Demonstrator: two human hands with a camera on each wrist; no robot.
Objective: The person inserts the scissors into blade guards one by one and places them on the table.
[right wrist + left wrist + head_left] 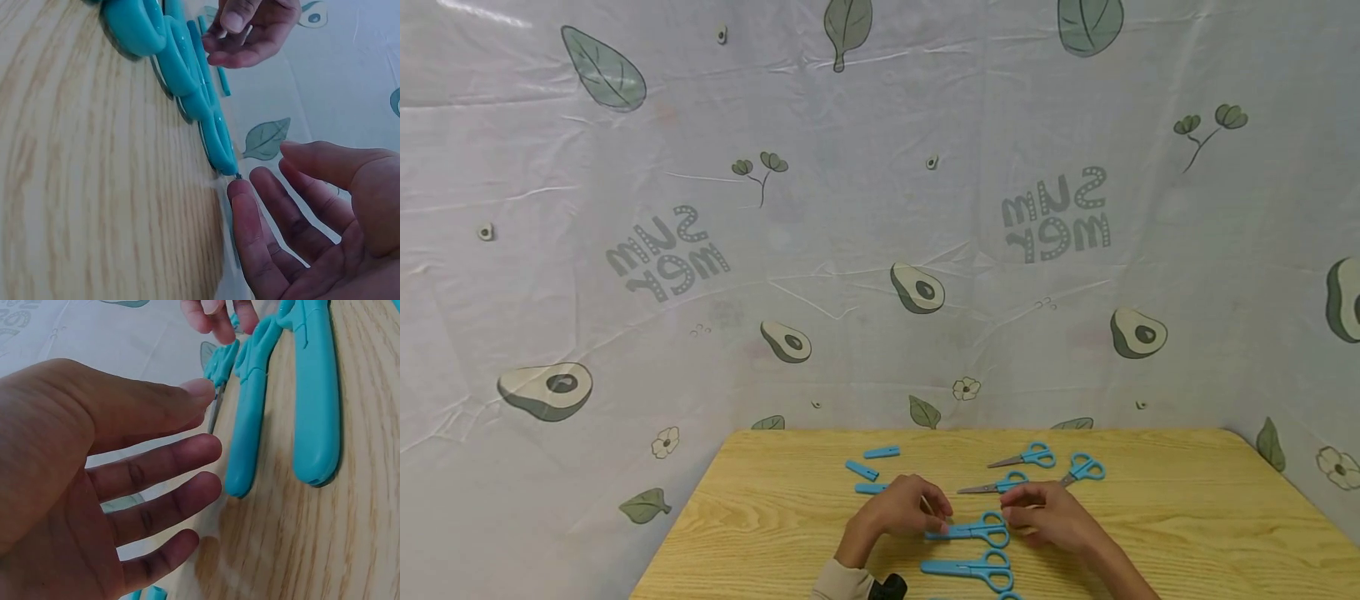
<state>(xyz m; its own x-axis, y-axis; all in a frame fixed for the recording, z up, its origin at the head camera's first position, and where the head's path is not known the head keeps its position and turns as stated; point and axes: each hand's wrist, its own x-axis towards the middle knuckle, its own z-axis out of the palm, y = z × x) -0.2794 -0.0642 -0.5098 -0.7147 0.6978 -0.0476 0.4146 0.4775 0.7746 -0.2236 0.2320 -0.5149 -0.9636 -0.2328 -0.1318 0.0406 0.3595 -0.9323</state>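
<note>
A pair of blue scissors (992, 530) with its blade in a blue cover lies on the table between my two hands. My left hand (906, 507) hovers at the cover end, fingers spread and nothing between them in the left wrist view. Beside the handle loops is my right hand (1051, 518), its fingers loosely bent and holding nothing in the right wrist view. Closer to me lies a second covered pair of scissors (955, 568), with the handle of another pair (1010, 596) at the frame's bottom edge.
Beyond my hands lie three uncovered scissors (1038, 455), blades pointing left or toward me. Three loose blue blade covers (882, 452) sit at the back left of the wooden table (760, 517). A printed sheet (850, 350) hangs behind the table's far edge.
</note>
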